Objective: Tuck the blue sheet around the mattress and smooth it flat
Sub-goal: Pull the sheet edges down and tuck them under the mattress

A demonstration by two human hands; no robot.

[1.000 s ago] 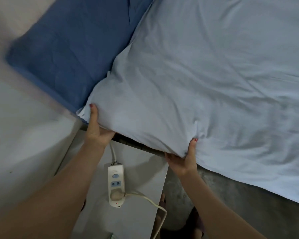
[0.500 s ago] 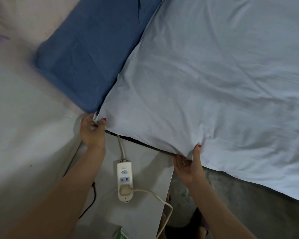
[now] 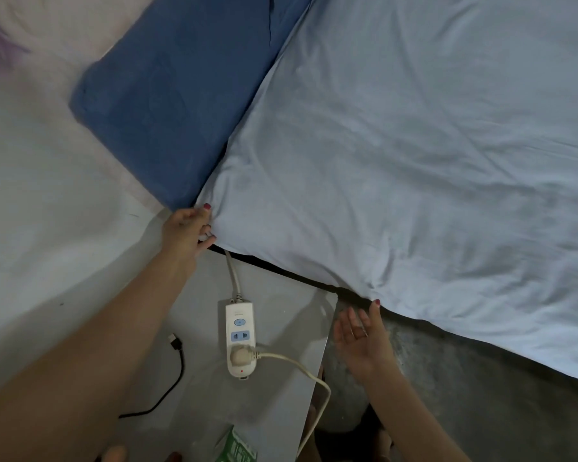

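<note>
The light blue sheet [image 3: 397, 155] covers the top of the mattress and hangs over its near edge, with the corner of the bed pointing toward the small bedside table [image 3: 281, 388]. The left hand [image 3: 187, 228] is at that corner, its fingers curled and pinching a fold of the sheet right where it meets the dark blue pillow [image 3: 167, 95] — the fabric bunches there and is not yet pulled under. The right hand [image 3: 361, 341] is spread, palm turned up, its fingertips touching the hem of the sheet along the near edge of the mattress, just beside the corner of the table; it holds nothing. By the look of it the task is partway done: the sheet is laid out and roughly in place, yet the edge to the right of the hands hangs loose over the grey floor [image 3: 481, 395], and soft wrinkles run across the top. What seems left is tucking this corner and the near edge, then smoothing the surface flat — the far sides of the bed are out of view, so their state cannot be told. A white power strip [image 3: 239, 338] and a black cable [image 3: 177, 361] lie on the table.
</note>
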